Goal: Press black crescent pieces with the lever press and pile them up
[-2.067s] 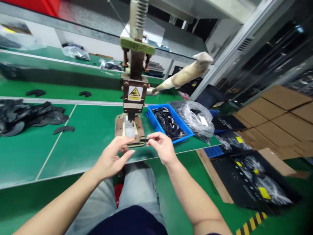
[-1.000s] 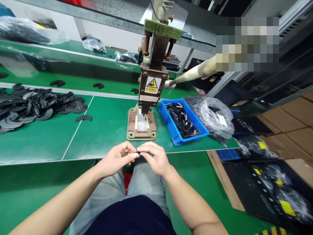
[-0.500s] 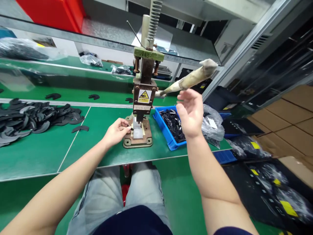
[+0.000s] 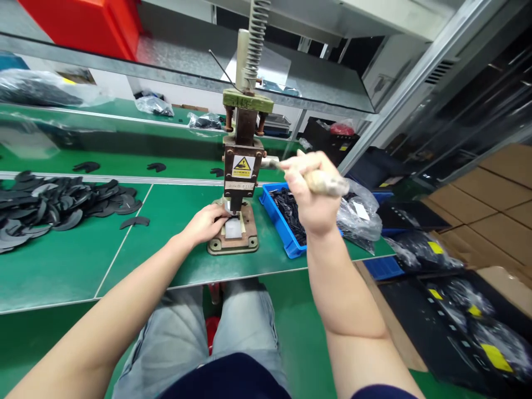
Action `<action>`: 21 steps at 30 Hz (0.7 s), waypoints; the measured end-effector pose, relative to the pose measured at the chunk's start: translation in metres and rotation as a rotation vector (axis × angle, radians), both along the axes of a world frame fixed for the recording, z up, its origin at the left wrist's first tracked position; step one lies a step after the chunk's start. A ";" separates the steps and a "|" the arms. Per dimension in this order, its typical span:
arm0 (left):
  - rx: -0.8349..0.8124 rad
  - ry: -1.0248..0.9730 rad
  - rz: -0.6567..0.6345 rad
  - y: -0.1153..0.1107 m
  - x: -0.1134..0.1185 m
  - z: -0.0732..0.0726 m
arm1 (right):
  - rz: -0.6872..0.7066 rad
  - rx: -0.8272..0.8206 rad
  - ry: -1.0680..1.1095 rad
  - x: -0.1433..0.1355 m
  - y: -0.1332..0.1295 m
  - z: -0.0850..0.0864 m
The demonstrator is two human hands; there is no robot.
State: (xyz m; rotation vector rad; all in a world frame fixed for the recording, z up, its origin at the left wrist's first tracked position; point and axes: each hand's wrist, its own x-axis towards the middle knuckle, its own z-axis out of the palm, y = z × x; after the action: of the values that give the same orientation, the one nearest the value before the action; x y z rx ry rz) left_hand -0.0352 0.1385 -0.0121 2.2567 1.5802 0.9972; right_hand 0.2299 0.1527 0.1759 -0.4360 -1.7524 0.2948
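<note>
Right hand (image 4: 312, 208) clasps the press lever (image 4: 330, 184), whose pale end juts out rightward.

On the front of the press (image 4: 246, 130) there is a white label (image 4: 243, 167) with a yellow warning triangle. The small writing under the triangle, on the pale strip (image 4: 240, 186) and on the green plate (image 4: 248, 102) is too unclear for reading.

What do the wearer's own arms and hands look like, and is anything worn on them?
The left hand and right hand are bare, with no gloves. The left forearm and right forearm are uncovered, with no watch or bracelet showing. A dark navy sleeve edges in on the right arm; the left sleeve is out of view.
</note>
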 end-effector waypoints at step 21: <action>-0.268 0.313 0.482 -0.086 -0.224 -0.021 | -0.162 0.126 0.159 -0.001 -0.019 -0.097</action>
State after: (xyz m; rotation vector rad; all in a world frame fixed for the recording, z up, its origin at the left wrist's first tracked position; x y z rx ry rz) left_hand -0.2596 0.0521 -0.0326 1.9589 2.3060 0.4854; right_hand 0.2285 0.1334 0.0788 -0.4480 -1.5601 0.1004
